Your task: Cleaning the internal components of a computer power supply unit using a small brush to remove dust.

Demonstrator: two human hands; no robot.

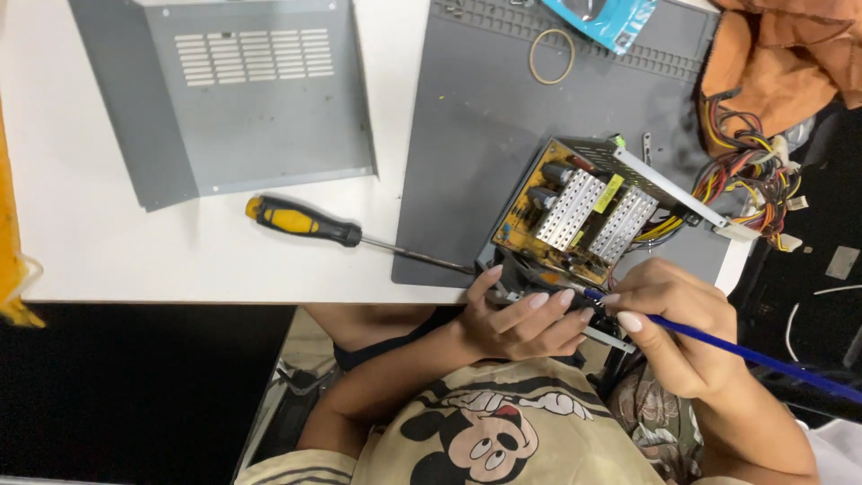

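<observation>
- Two hands work at the near edge of the table [135,260]. The left hand [521,323] curls around the near corner of one opened power supply unit [584,216], fingers wrapped over its dark fan end.
- The right hand [673,328] pinches one blue-handled tool [745,355] like a pen; its tip meets the unit just beside the left fingertips, and the handle runs out to the right past the table's edge.
- The unit sits tilted on one grey work mat [467,135], overhanging the table's near edge. Inside show one yellow circuit board and two ribbed silver heat sinks.
- One screwdriver [305,222] with a yellow and black handle lies left of the unit, its shaft tip close to the left hand and crossing onto the mat.
- A bundle of coloured wires [750,171] crowds the unit's right side, with an orange cloth [790,45] behind it.
- Farther off, bare mat lies behind the unit, with one rubber band [551,56] and one blue packet [602,18] at its far edge.
- One grey metal cover [242,90] with vent slots fills the far left.
</observation>
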